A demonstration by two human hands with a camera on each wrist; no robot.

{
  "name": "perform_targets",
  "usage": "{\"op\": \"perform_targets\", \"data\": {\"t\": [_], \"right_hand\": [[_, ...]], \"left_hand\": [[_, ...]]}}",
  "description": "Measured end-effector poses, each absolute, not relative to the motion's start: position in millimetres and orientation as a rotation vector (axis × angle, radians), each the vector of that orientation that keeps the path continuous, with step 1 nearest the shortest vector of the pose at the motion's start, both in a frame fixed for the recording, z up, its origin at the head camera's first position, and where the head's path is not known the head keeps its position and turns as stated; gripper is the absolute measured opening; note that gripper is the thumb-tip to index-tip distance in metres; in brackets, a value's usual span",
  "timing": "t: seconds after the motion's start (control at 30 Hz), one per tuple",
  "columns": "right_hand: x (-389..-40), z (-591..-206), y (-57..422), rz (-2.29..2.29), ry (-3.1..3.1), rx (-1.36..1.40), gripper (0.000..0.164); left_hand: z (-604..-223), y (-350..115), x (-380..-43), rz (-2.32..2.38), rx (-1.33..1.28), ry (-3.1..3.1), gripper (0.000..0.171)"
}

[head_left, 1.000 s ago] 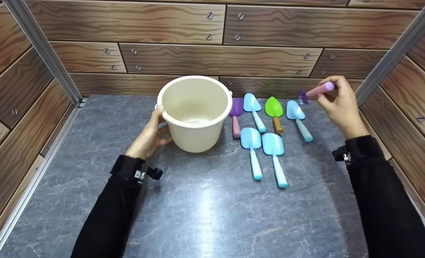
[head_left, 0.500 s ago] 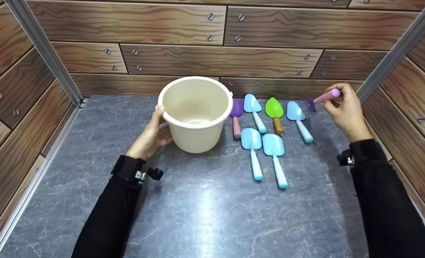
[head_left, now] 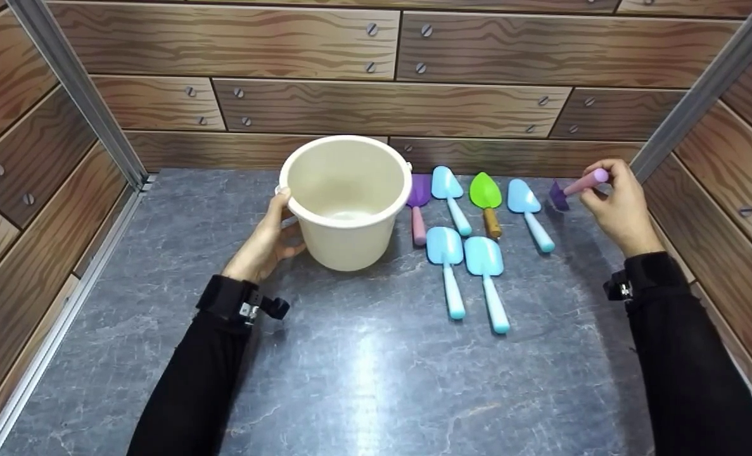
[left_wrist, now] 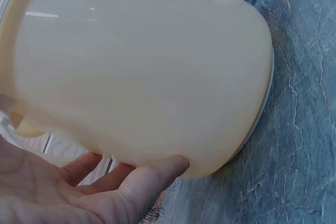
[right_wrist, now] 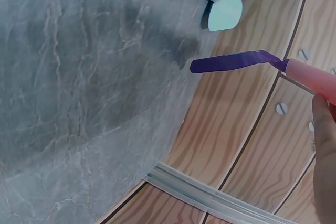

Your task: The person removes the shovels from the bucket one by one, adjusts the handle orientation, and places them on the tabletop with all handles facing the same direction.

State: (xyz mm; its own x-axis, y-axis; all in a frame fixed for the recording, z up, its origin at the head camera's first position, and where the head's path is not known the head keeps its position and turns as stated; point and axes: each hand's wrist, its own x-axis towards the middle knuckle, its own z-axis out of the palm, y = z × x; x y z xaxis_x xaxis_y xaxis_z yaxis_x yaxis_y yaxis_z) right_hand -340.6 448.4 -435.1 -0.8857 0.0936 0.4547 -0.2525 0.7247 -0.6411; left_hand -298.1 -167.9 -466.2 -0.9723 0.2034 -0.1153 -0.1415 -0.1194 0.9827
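Observation:
My left hand touches the left side of a cream plastic bucket. Its thumb lies at the rim and its fingers are fairly straight against the wall, which the left wrist view shows close up. The bucket stands upright on the table. At the far right, my right hand pinches the pink handle of a purple-bladed trowel. In the right wrist view the trowel's blade appears just above the tabletop. Nearest to it lies a blue trowel.
Other trowels lie right of the bucket: a purple one with a pink handle, a green one with a brown handle, and blue ones. Wood-patterned walls enclose the grey marbled table.
My right hand has moved right and down, bringing the purple trowel closer to the table on the right of the blue one. The left hand and the bucket have stayed put.

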Motion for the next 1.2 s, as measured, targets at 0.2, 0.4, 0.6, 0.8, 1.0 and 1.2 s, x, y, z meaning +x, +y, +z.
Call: {"op": "perform_targets", "data": {"t": [0.2, 0.4, 0.6, 0.8, 1.0, 1.2], "right_hand": [[-340, -439, 454, 0.987, -2.503, 0.116, 0.033], [-337, -444, 456, 0.948, -2.537, 0.129, 0.030], [-337, -449, 458, 0.931, -2.563, 0.150, 0.023], [-337, -453, 462, 0.917, -2.680, 0.126, 0.028], [-337, -457, 464, 0.841, -2.845, 0.142, 0.039], [-336, -458, 471, 0.770, -3.088, 0.216, 0.056]], "left_hand": [[-468, -169, -300, 2.194, 0.072, 1.907, 0.088], [-467, -170, -299, 2.188, 0.083, 1.905, 0.086], [-467, -169, -299, 2.191, 0.074, 1.904, 0.087], [-466, -168, -299, 2.198, 0.072, 1.898, 0.086], [-465, -168, -299, 2.202, 0.072, 1.894, 0.086], [-467, -167, -300, 2.193, 0.087, 1.901, 0.086]]}}
